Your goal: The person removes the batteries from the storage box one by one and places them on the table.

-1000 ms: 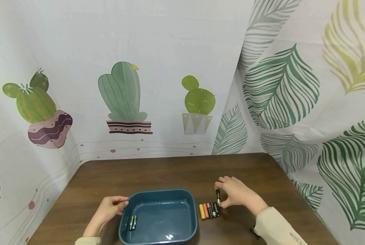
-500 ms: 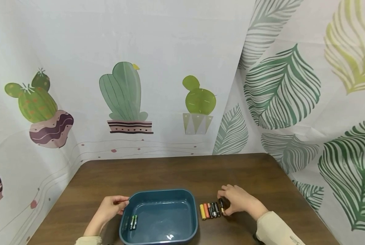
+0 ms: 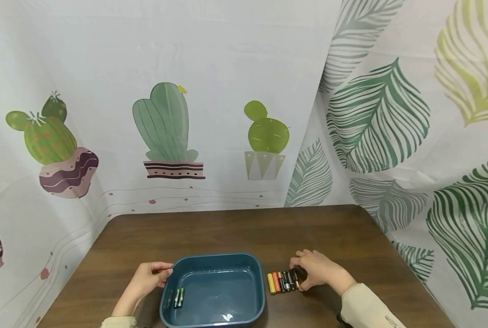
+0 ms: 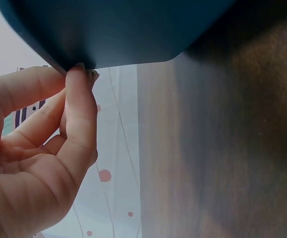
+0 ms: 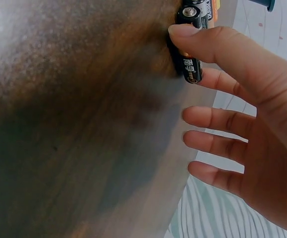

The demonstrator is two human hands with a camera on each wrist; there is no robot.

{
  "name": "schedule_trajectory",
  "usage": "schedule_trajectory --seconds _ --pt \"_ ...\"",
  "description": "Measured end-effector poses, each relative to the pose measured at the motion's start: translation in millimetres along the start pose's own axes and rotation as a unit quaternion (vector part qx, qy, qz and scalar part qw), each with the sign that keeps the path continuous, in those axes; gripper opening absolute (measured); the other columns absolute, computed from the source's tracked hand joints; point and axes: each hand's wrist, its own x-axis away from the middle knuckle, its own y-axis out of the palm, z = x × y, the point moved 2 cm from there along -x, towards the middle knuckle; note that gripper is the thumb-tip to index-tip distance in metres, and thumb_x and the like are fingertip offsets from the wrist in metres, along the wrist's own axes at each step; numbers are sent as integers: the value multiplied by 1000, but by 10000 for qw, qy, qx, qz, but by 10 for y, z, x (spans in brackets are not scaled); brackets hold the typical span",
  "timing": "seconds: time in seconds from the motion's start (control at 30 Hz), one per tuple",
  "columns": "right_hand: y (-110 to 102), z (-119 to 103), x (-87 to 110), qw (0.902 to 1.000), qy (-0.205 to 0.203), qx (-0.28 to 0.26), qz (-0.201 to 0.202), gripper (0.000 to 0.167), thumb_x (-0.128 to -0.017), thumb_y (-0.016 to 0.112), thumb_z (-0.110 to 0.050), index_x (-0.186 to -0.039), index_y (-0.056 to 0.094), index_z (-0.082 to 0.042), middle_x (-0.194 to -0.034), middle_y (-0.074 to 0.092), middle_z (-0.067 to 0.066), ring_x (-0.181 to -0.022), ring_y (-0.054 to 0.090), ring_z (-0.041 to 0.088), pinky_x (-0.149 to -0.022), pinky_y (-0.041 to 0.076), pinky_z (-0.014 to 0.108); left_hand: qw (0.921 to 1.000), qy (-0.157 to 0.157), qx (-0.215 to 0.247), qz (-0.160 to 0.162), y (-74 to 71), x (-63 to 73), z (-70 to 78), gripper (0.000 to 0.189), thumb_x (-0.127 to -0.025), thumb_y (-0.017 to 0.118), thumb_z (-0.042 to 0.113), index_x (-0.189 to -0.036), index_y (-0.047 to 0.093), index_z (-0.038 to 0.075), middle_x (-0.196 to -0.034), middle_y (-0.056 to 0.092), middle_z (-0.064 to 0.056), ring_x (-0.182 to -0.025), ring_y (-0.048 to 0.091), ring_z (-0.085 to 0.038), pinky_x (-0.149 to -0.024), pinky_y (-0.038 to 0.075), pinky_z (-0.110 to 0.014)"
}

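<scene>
My left hand (image 3: pixel 145 279) pinches the left rim of a dark blue plastic tray (image 3: pixel 219 296) between thumb and fingers. Two green-and-black batteries (image 3: pixel 179 298) lie side by side against the tray's left inner wall. Right of the tray, several batteries stand in a row on the table: a yellow battery (image 3: pixel 271 283) at the left end, an orange battery (image 3: pixel 276 282) beside it, then darker ones. At the row's right end my right hand (image 3: pixel 317 269) holds a black battery (image 5: pixel 191 68) by its two ends, thumb nearest me. Its other fingers spread apart in the right wrist view.
The brown wooden table (image 3: pixel 211 232) ends at a cloth backdrop (image 3: pixel 227 54) printed with cacti and leaves. A dark object (image 3: pixel 342 320) shows partly beneath the right sleeve (image 3: pixel 367 307).
My right hand has brought the black battery down and then left, from above the row to its right end. The left hand and the tray stay put.
</scene>
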Motion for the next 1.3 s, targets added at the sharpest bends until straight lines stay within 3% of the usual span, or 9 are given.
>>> schedule_trajectory --seconds 0.27,0.7,1.3 --pt "18 16 -8 9998 36 -148 -120 47 -64 88 -34 -102 65 -19 -113 62 9 -104 56 32 -89 43 63 9999 -154 23 60 6 -2 -2 23 -88 65 -1 -103 64 -18 -86 69 -17 -68 63 -20 -60 57 -32" --pt "-3 -3 4 9990 161 -336 -233 49 -64 88 -33 -104 64 -18 -121 60 16 -111 53 38 -91 40 66 9999 -111 -16 14 1 -8 -24 23 -88 65 0 -104 64 -17 -85 69 -16 -67 62 -18 -60 57 -32" --pt "-18 31 56 9999 114 -58 26 48 -62 88 -36 -99 63 -17 -99 59 0 -88 53 19 -80 47 52 9997 -206 -40 95 10 -20 -20 23 -88 65 0 -104 65 -17 -84 69 -16 -67 62 -19 -59 57 -31"
